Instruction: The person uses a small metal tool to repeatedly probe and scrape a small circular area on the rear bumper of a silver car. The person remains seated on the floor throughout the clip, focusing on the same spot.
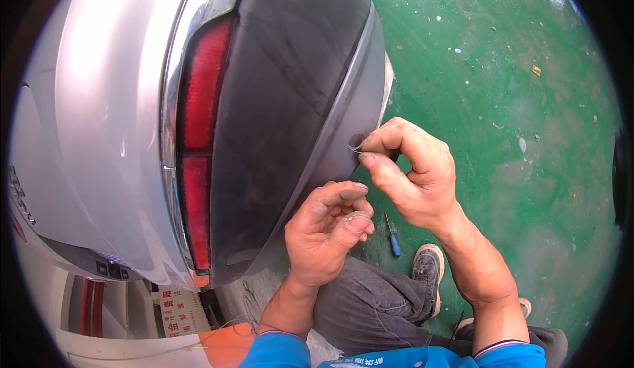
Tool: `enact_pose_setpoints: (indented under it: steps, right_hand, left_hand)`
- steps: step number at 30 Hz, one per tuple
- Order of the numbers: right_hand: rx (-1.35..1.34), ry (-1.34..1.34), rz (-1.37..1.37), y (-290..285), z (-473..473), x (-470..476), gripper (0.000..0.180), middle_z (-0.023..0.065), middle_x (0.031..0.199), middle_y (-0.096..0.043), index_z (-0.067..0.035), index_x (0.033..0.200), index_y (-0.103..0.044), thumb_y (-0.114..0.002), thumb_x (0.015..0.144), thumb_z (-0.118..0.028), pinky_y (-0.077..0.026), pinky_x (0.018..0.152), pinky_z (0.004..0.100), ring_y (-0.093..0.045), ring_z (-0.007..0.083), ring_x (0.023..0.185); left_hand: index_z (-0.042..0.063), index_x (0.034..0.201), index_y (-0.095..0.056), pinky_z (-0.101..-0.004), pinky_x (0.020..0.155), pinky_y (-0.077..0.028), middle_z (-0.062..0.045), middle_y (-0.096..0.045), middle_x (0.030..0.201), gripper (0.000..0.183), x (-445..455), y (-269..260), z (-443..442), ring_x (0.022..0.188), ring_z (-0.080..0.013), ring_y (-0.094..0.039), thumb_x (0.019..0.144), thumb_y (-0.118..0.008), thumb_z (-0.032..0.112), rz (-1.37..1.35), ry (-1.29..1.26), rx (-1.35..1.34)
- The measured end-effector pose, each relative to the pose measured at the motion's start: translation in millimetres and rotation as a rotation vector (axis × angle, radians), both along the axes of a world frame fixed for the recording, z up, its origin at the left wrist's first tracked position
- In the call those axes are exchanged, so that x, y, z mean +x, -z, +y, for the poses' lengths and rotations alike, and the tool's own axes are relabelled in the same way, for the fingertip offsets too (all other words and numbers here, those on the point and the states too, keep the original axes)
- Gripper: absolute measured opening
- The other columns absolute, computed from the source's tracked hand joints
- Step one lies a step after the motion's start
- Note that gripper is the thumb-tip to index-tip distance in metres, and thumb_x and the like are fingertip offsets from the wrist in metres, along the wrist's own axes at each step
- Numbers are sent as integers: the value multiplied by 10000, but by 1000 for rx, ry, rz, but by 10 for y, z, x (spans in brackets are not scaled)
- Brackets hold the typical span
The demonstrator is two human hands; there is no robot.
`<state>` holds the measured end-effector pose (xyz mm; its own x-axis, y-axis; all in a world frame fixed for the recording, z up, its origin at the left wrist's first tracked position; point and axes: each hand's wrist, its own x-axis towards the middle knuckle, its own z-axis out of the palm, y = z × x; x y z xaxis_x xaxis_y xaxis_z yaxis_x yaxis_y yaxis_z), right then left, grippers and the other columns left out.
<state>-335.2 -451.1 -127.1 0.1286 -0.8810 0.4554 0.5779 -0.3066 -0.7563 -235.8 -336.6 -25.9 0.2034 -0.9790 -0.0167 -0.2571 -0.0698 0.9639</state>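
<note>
My right hand [413,174] pinches a small, thin, curled strip [355,141] between thumb and forefinger, close to the grey lower edge of a car's bumper [342,135]. What the strip is made of I cannot tell. Just below and to the left, my left hand [329,229] is raised with its fingers curled and apart, with nothing plainly held in it. Beside both hands is the silver car's rear corner, with a dark matte panel [277,85] and a red tail light [203,90].
A screwdriver with a blue handle [394,245] lies on the green floor [495,194], near my shoe [428,269]. Small debris dots the floor. At lower left stand a box bearing writing [181,313] and an orange and white surface [228,345]. A dark object [619,179] is at the far right.
</note>
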Motion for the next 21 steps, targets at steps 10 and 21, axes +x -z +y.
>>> enact_pose_setpoints:
  steps: [10,21]
  right_hand:
    - [2,-7,29,-11,-20,-26,71,81,829,-671,18,903,-663,-687,837,31,-487,612,289,-606,144,687]
    - [-24,28,-8,8,-35,16,70,89,796,-648,11,903,-665,-683,840,35,-487,579,302,-614,163,650]
  left_hand:
    - [-49,1283,-610,-238,675,-551,-129,-661,1037,353,-7,-5,-4,829,-138,-656,944,-706,-23,8,-13,8]
    - [-63,1283,-605,-259,711,-568,-137,-655,1058,353,-3,-7,-5,851,-143,-654,950,-708,-9,10,0,8]
